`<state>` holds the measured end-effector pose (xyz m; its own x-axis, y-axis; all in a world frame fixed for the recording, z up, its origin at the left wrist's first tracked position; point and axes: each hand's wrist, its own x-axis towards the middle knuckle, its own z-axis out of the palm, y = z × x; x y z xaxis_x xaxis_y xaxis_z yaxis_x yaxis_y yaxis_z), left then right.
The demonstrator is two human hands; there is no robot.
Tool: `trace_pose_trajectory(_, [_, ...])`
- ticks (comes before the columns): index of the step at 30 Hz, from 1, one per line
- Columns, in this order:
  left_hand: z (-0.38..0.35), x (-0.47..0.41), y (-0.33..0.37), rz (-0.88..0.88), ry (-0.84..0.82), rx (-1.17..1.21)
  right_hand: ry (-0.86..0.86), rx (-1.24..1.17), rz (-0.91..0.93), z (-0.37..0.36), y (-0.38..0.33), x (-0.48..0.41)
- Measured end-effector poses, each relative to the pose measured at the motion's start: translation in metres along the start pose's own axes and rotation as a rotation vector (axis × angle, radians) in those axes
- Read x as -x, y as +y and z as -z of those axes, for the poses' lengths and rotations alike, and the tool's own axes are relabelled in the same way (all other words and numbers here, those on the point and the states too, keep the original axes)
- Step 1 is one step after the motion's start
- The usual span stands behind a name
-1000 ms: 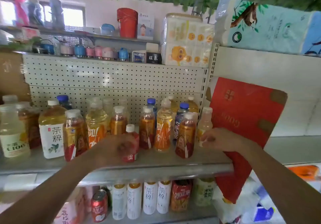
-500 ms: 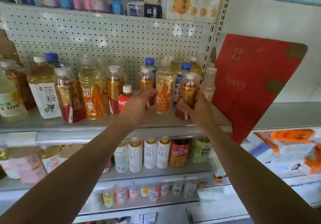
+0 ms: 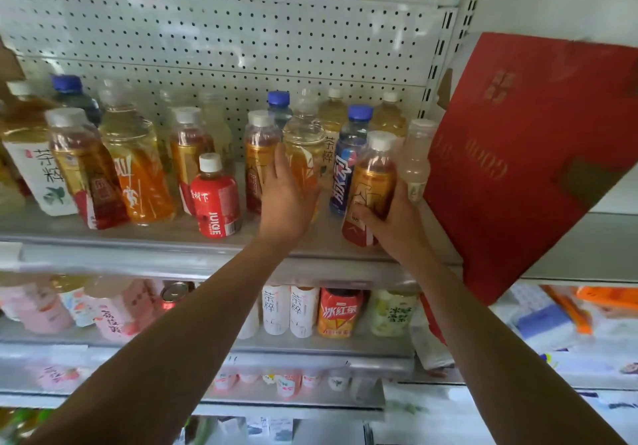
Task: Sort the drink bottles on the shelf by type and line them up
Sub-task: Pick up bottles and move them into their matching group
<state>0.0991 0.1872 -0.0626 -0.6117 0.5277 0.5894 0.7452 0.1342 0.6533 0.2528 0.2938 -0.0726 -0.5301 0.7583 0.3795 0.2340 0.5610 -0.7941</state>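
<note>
Right hand (image 3: 392,225): fingers (image 3: 362,215) and thumb are curled round the lower half of an amber bottle (image 3: 374,178) with a white cap and a gold-and-red label. The bottle is tilted, with its cap leaning to the right. It sits near the shelf's (image 3: 145,249) front edge, towards the right end. Whether its base touches the shelf cannot be told.

Left hand (image 3: 286,203): back towards the camera, fingers pointing up and laid against the lower part of an orange-label bottle (image 3: 305,144). That bottle stands upright near the middle of the shelf. The thumb is hidden, so whether the hand grips the bottle or only touches it cannot be told.

Between the two hands stands a blue-label bottle (image 3: 347,168) with a blue cap. A pale bottle (image 3: 416,158) stands just behind the right hand, beside a red box (image 3: 524,175) that leans at the right end of the shelf.

Left of the left hand, a small red juice bottle (image 3: 215,199) stands upright near the front edge. Further left are mixed types: amber, orange-label and a white-label tea bottle (image 3: 39,171) at the left end. More bottles stand in a back row against the pegboard (image 3: 241,44).

A lower shelf (image 3: 310,344) carries further drinks.
</note>
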Motion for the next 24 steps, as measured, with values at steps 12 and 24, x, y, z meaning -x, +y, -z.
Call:
trace_pose_trajectory(12, [-0.032, 0.004, 0.005, 0.262, 0.127, -0.026, -0.053, -0.129, 0.074, 0.005, 0.014, -0.005])
trace_pose_trajectory(24, [0.022, 0.053, 0.010, 0.264, 0.104, 0.504, -0.098, -0.263, 0.095, -0.002, 0.003, -0.002])
